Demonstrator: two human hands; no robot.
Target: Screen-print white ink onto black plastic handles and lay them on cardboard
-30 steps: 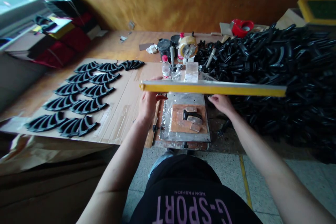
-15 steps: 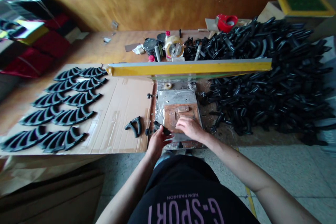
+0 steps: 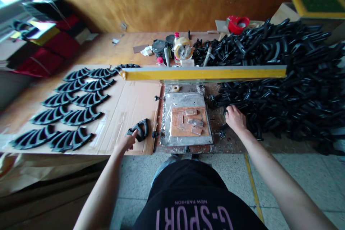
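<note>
The left hand (image 3: 128, 142) is at the near right part of the cardboard sheet (image 3: 129, 104), its fingers touching a small cluster of black handles (image 3: 140, 129) that lies there; whether it grips one or only presses on it, I cannot tell. The right hand (image 3: 235, 118) is at the near left edge of the big heap of black handles (image 3: 291, 97), fingers curled in and bunched together — a dark piece shows by the fingertips, but I cannot tell whether they have hold of it. Between the hands sits a metal plate (image 3: 185, 100) bearing a brown board (image 3: 176, 131), with a few small blocks (image 3: 195, 122) on it. Beyond the plate's far edge is a small tape roll (image 3: 175, 88), and a long yellow bar (image 3: 205, 74) runs left to right across the scene above the bench. Farther left on the cardboard, more black handles lie overlapped in fan-shaped groups (image 3: 90, 100). A red tape dispenser (image 3: 238, 25) stands at the far side, behind the heap.
</note>
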